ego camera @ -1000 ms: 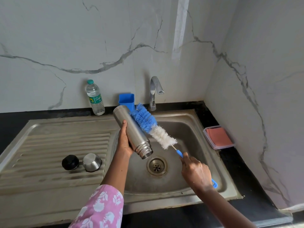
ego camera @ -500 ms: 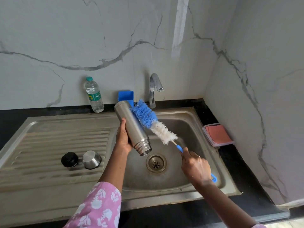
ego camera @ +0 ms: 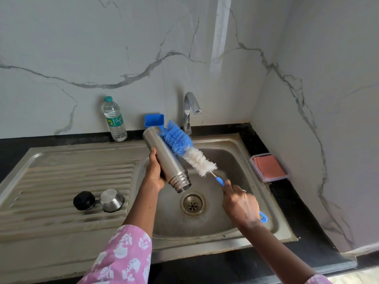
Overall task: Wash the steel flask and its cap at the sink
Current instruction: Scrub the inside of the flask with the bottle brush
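1. The left hand (ego camera: 155, 173) is clenched round the lower body of the steel flask (ego camera: 166, 161), thumb up along its side, with the forearm rising from a pink floral sleeve (ego camera: 121, 257) at the bottom edge.
2. The flask is held tilted above the basin of the sink (ego camera: 242, 160): its threaded open mouth points down and toward the person, just above the drain (ego camera: 192, 203), and its base points up toward the wall.
3. The right hand (ego camera: 241, 203) grips the blue handle of a bottle brush (ego camera: 187, 149), forefinger stretched along the handle and the arm reaching in from the lower right.
4. The brush's blue and white bristles lie against the outside of the flask, the blue part touching its upper wall.
5. The handle's looped end sticks out behind the right hand, over the basin.
6. On the ribbed drainboard to the left stand a black stopper (ego camera: 84, 200) and the steel cap (ego camera: 112, 200), just beside each other and apart from both hands.
7. Behind the flask is a blue plastic holder (ego camera: 152, 119), with the tap (ego camera: 189, 110) to its right and a water bottle (ego camera: 114, 119) to its left.
8. A clear tray holding a reddish cloth (ego camera: 268, 167) sits on the dark surface (ego camera: 287, 193) right of the sink.
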